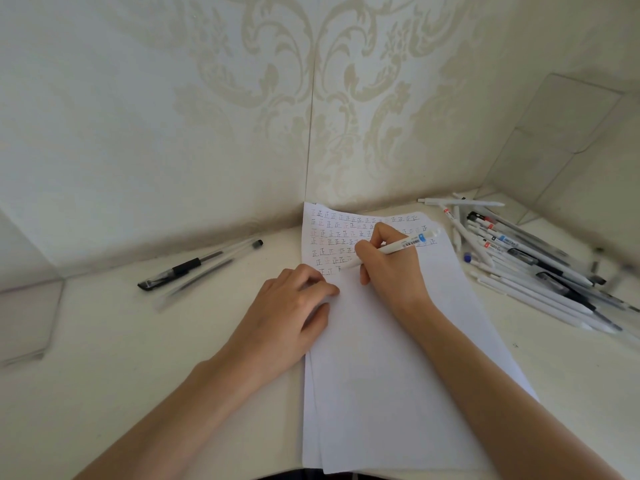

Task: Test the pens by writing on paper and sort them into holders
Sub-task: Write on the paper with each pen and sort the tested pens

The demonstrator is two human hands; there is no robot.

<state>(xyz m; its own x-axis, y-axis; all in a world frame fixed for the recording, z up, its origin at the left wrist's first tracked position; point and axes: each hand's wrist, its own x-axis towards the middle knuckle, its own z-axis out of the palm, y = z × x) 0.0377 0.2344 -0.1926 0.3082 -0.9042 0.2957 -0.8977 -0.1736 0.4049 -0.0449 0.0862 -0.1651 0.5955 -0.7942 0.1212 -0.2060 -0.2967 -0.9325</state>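
White paper (388,358) lies lengthwise on the pale table, its far end filled with rows of small written characters. My right hand (388,268) grips a white pen (405,244) with a blue mark and barcode label, its tip down on the sheet at the last written row. My left hand (294,306) rests on the paper's left edge, fingers loosely bent, holding it flat. A pile of several white, clear and black pens (530,265) lies to the right. Two clear pens with black parts (194,265) lie to the left.
The table (138,358) meets a patterned wall at the back. A clear acrylic holder (568,140) stands at the back right corner behind the pile. Another clear panel or holder (27,317) sits at the left edge.
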